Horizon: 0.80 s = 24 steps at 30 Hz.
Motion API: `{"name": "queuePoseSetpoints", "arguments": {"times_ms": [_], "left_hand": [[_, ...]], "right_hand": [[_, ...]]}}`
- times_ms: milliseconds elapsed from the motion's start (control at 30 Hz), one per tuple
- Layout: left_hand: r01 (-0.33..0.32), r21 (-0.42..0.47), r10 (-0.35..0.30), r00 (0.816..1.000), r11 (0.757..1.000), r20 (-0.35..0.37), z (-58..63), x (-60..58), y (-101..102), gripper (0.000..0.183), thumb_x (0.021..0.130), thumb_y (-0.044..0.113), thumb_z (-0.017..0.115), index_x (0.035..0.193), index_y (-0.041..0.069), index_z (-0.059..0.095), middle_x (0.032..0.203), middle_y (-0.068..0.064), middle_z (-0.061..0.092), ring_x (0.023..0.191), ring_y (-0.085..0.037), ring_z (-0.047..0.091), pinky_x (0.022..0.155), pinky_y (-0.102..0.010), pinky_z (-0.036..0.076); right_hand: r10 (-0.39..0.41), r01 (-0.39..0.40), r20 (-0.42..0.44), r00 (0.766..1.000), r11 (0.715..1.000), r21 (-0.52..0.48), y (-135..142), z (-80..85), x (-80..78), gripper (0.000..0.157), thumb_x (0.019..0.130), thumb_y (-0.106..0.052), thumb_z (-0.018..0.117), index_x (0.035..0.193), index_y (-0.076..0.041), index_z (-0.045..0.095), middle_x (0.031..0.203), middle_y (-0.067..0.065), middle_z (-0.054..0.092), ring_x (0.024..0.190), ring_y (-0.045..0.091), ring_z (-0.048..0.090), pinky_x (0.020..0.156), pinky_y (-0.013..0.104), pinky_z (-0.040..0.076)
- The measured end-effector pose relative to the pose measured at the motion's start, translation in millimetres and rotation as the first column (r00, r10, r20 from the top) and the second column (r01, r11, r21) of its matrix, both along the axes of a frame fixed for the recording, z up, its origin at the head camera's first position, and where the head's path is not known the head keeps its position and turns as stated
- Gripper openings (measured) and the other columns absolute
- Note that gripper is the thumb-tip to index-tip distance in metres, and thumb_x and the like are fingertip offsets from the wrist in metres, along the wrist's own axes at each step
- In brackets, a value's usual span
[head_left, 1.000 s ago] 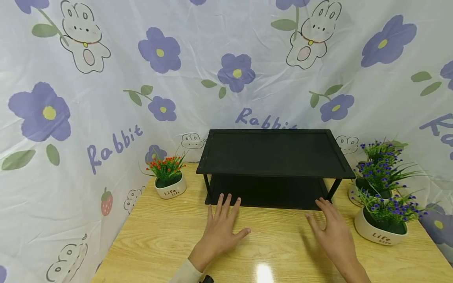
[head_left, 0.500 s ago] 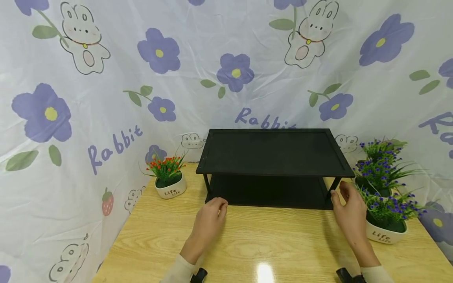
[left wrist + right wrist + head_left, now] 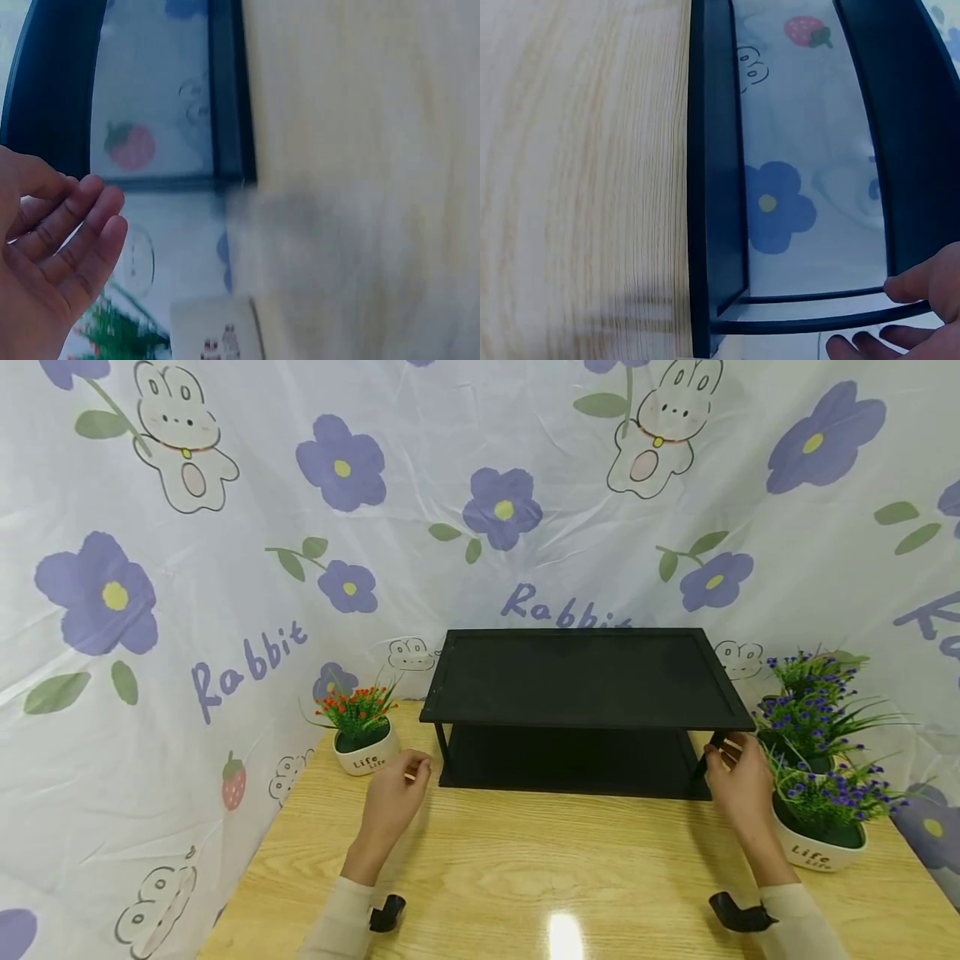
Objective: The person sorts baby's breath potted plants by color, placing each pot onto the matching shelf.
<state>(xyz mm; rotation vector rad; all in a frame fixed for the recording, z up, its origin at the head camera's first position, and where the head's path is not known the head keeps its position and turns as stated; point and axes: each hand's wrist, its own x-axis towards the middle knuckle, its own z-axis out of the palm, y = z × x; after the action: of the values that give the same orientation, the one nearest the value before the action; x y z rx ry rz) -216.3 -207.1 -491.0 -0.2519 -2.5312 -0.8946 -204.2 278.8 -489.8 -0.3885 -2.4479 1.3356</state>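
A low two-tier black shelf stands on the wooden table, with thin posts between its top and bottom boards. My right hand is at the shelf's right front post. In the right wrist view, thumb and fingers lie on opposite sides of that post, and a gap shows between post and fingers. My left hand hovers left of the shelf's left front post, near a white flowerpot. Its fingers are loosely bent, with nothing held. Palms are partly hidden in the head view.
The white flowerpot at the left bears orange flowers. Close to my right hand stand several purple-flowered plants, the nearest in a white pot. A rabbit-and-flower cloth hangs behind the wooden table.
My left hand has moved from before the shelf's front edge leftward, its spread fingers drawing together. My right hand has moved right and up to the right front post. The shelf stays put.
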Motion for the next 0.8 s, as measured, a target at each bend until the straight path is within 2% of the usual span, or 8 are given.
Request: {"name": "queuePoseSetpoints", "arguments": {"times_ms": [100, 233, 433, 533, 600, 700, 800], "left_hand": [[-0.028, 0.037, 0.029, 0.999, 0.999, -0.02, 3.9, -6.2, -18, 0.013, 0.104, 0.011, 0.068, 0.11, 0.003, 0.078, 0.094, -0.009, 0.079, 0.083, -0.023, 0.075, 0.072, -0.038, 0.063], [-0.057, 0.106, 0.06, 0.998, 0.993, -0.025, 4.5, -13.8, -41, 0.013, 0.104, 0.011, 0.069, 0.11, 0.004, 0.078, 0.095, -0.009, 0.079, 0.083, -0.023, 0.074, 0.073, -0.032, 0.062], [-0.142, 0.187, 0.155, 0.986, 0.972, -0.057, -7.6, -26.0, -69, 0.013, 0.104, 0.011, 0.068, 0.107, 0.004, 0.078, 0.092, -0.011, 0.078, 0.081, -0.023, 0.072, 0.071, -0.011, 0.052], [-0.198, 0.217, 0.213, 0.976, 0.956, -0.048, -12.9, -28.0, -83, 0.014, 0.104, 0.011, 0.067, 0.109, 0.002, 0.076, 0.095, -0.013, 0.077, 0.085, -0.025, 0.071, 0.069, -0.007, 0.048], [-0.239, 0.233, 0.249, 0.968, 0.943, -0.016, -14.4, -27.5, -93, 0.017, 0.104, 0.013, 0.066, 0.112, 0.0, 0.073, 0.099, -0.015, 0.075, 0.089, -0.028, 0.071, 0.07, -0.011, 0.049], [-0.292, 0.249, 0.287, 0.956, 0.924, 0.059, -14.2, -26.5, -105, 0.028, 0.105, 0.022, 0.068, 0.12, -0.002, 0.065, 0.107, -0.017, 0.069, 0.1, -0.033, 0.069, 0.078, -0.025, 0.05], [-0.302, 0.276, 0.269, 0.951, 0.912, 0.151, -12.7, -29.3, -115, 0.049, 0.104, 0.032, 0.07, 0.132, -0.005, 0.054, 0.121, -0.021, 0.059, 0.113, -0.038, 0.063, 0.091, -0.041, 0.049]], "right_hand": [[0.025, -0.024, 0.048, 0.999, 0.999, -0.028, 5, -2.0, -6.0, 0.059, 0.115, -0.027, 0.043, 0.162, 0.006, 0.029, 0.159, 0.036, 0.04, 0.145, 0.056, 0.046, 0.114, 0.067, 0.047], [0.034, -0.03, 0.092, 0.995, 0.999, -0.045, 10, -5.4, -12.0, 0.059, 0.116, -0.029, 0.04, 0.163, 0.006, 0.029, 0.161, 0.035, 0.038, 0.146, 0.055, 0.045, 0.111, 0.068, 0.047], [-0.001, 0.006, 0.086, 0.996, 0.999, -0.047, 16, -11.2, -14.2, 0.051, 0.116, -0.029, 0.043, 0.157, 0.001, 0.041, 0.158, 0.031, 0.044, 0.146, 0.05, 0.047, 0.11, 0.067, 0.047], [-0.015, 0.017, 0.066, 0.998, 0.999, -0.029, 18, -13.8, -15.4, 0.048, 0.116, -0.029, 0.044, 0.153, 0.002, 0.045, 0.152, 0.031, 0.049, 0.142, 0.049, 0.05, 0.105, 0.065, 0.048], [-0.022, 0.023, 0.057, 0.998, 1.0, -0.013, 18, -15.1, -16.3, 0.047, 0.116, -0.029, 0.046, 0.149, 0.003, 0.047, 0.148, 0.031, 0.052, 0.139, 0.049, 0.052, 0.101, 0.062, 0.049], [-0.029, 0.029, 0.045, 0.999, 1.0, 0.001, 16, -15.7, -16.8, 0.044, 0.115, -0.028, 0.048, 0.145, 0.003, 0.049, 0.143, 0.03, 0.056, 0.135, 0.048, 0.055, 0.097, 0.059, 0.05], [-0.025, 0.026, 0.045, 0.999, 1.0, -0.015, 16, -14.8, -16.2, 0.043, 0.115, -0.028, 0.049, 0.145, 0.003, 0.049, 0.143, 0.03, 0.056, 0.136, 0.047, 0.055, 0.101, 0.061, 0.05]]}}
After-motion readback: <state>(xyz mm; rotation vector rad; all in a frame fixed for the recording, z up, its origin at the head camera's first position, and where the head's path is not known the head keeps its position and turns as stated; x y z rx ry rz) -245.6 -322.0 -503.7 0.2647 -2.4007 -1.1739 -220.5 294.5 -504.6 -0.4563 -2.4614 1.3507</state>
